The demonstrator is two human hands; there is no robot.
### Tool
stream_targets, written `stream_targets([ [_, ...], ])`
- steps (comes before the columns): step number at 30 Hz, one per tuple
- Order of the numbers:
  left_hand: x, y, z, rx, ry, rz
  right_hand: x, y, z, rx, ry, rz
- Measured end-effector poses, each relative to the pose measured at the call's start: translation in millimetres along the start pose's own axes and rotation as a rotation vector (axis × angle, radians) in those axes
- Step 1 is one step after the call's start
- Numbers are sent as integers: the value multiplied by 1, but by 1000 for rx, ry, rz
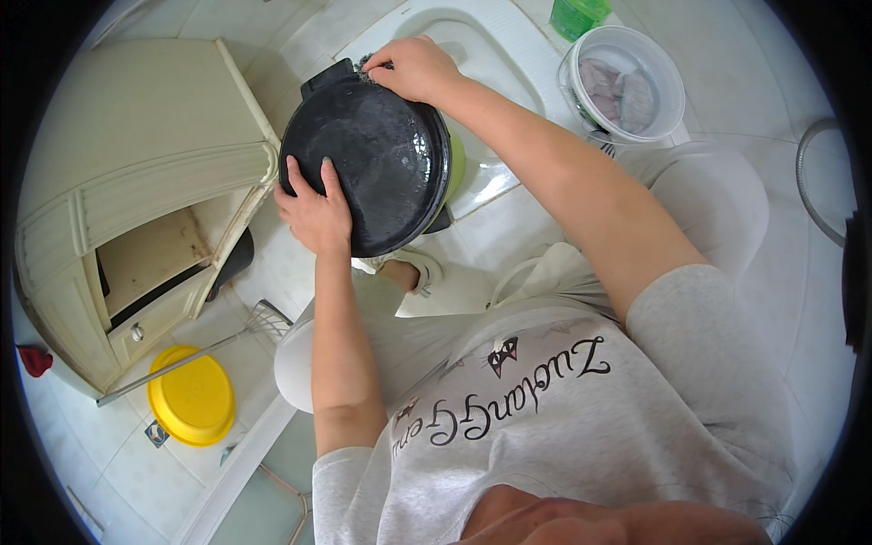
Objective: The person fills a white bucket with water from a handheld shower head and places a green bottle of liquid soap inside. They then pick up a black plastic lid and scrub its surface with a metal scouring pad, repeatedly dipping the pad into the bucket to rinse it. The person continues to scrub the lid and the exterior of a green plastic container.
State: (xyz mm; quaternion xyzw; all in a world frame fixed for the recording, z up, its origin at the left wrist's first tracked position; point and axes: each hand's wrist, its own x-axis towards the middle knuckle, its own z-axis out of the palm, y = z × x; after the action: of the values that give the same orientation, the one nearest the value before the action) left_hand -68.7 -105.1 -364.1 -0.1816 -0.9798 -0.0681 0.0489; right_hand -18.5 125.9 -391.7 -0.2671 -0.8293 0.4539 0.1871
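Observation:
A round pot with a wet black bottom point(368, 157) is tilted before me, bottom side facing up. Some of its green side point(456, 163) shows at the right edge, and a black handle point(327, 77) sticks out at the upper left. My left hand point(317, 214) grips the pot's left edge, its fingers spread over the black surface. Between the fingertips of my right hand point(415, 71) is a dark wiry scouring pad point(366, 68), pressed close to the pot's rim beside the handle. The pot's inside is hidden.
Behind the pot lies a white ceramic squat toilet point(470, 41). To its right stand a white bucket point(671, 82) holding wet cloths point(620, 95) and a green container point(579, 17). A cream cabinet point(150, 109), a long-handled metal tool point(204, 351) and a yellow basin point(191, 395) are at left.

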Motion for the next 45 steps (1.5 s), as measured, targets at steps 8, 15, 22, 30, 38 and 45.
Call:
stream_targets([
  [8,0,9,1,-13,16,63,-77,6,-26,-20,159,20],
  [15,0,11,0,-10,-3,50,-149,-3,-18,52,322,60],
  [22,-2,-3,2,2,-66,-131,-88,11,-12,138,98,45],
  [30,-26,1,-11,-80,-115,-141,-24,5,-9,43,-72,87],
  [38,-30,2,-7,-111,-46,-166,-156,3,5,-13,336,-204],
  [45,-30,1,-6,-109,-36,-149,-137,9,1,48,258,-51],
])
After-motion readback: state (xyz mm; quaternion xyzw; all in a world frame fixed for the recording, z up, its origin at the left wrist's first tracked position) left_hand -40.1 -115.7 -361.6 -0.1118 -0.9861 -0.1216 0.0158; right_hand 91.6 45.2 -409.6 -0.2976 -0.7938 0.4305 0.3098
